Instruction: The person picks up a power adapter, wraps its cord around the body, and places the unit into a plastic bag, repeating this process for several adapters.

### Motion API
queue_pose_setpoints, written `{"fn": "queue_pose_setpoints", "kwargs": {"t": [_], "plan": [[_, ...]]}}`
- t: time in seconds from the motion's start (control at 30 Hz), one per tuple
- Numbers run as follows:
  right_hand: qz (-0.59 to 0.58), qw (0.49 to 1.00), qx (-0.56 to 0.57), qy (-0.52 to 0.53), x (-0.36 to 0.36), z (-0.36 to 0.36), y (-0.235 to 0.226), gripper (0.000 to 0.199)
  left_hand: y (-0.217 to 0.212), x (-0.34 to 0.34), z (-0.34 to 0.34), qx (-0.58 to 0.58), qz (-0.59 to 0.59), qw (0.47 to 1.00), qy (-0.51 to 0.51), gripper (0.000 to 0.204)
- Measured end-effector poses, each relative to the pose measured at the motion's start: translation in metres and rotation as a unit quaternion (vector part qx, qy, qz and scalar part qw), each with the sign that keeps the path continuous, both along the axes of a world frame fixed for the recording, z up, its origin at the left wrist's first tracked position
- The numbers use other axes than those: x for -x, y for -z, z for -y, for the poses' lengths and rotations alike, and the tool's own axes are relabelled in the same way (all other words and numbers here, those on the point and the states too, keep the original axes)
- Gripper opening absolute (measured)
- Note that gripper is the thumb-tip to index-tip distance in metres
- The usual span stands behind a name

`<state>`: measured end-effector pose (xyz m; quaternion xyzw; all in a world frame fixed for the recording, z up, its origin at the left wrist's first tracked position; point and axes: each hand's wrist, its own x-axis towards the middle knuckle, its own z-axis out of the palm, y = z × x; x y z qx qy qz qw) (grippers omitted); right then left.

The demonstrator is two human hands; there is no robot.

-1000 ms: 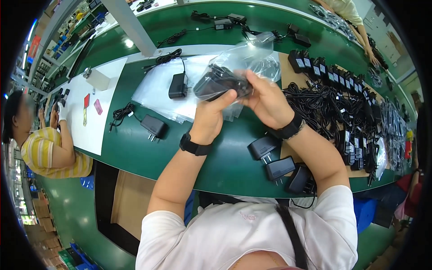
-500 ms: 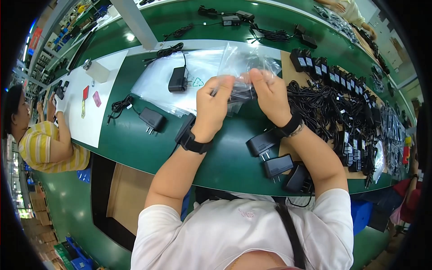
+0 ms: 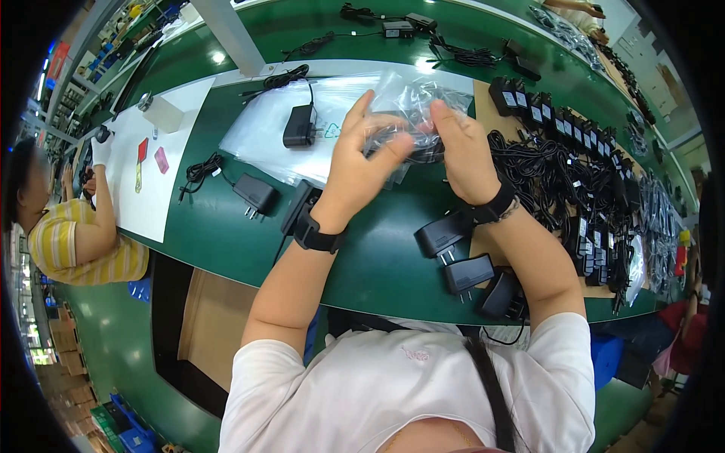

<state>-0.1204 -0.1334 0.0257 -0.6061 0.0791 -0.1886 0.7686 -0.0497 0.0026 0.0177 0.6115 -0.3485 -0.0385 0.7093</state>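
A clear plastic bag [image 3: 408, 94] with something black inside is up between my hands, above the table. My right hand [image 3: 470, 158] grips its right side with the thumb on top. At the bag's left edge, my left hand [image 3: 353, 167] has its fingers and thumb spread apart. Behind my left hand lies a stack of flat clear bags [image 3: 260, 136], with a black power adapter [image 3: 299, 125] and its coiled cable on top. Another adapter [image 3: 254, 193] rests on the green table to the left. Below my right wrist sit a few more adapters [image 3: 468, 273].
Rows of black adapters [image 3: 563, 124] with tangled cables [image 3: 529, 170] cover cardboard on the right, beside a pile of bagged items [image 3: 658, 226]. A metal post [image 3: 230, 38] rises at the far edge. At left, a co-worker in yellow stripes [image 3: 83, 241] sits by a white sheet [image 3: 143, 204].
My left hand's fingers have opened away from the bag, where both hands pinched it before. My right hand keeps hold of the bag. The co-worker's gloved hand has moved up and away.
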Motion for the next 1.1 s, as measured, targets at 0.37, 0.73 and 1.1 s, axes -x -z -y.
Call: {"fn": "queue_pose_setpoints", "kwargs": {"t": [0.37, 0.73, 1.1], "plan": [[0.018, 0.983, 0.180, -0.021, -0.003, -0.008, 0.005, 0.032, 0.012, -0.008, -0.002, 0.100, -0.203, 0.974, -0.024, 0.024], [-0.118, 0.963, -0.057, -0.237, -0.008, 0.005, -0.023, 0.045, 0.008, -0.015, 0.001, 0.109, -0.211, 0.967, -0.091, 0.023], [-0.242, 0.739, 0.616, 0.123, -0.009, 0.311, -0.089, 0.025, -0.016, -0.026, -0.010, 0.070, -0.297, 0.951, -0.054, 0.020]]}}
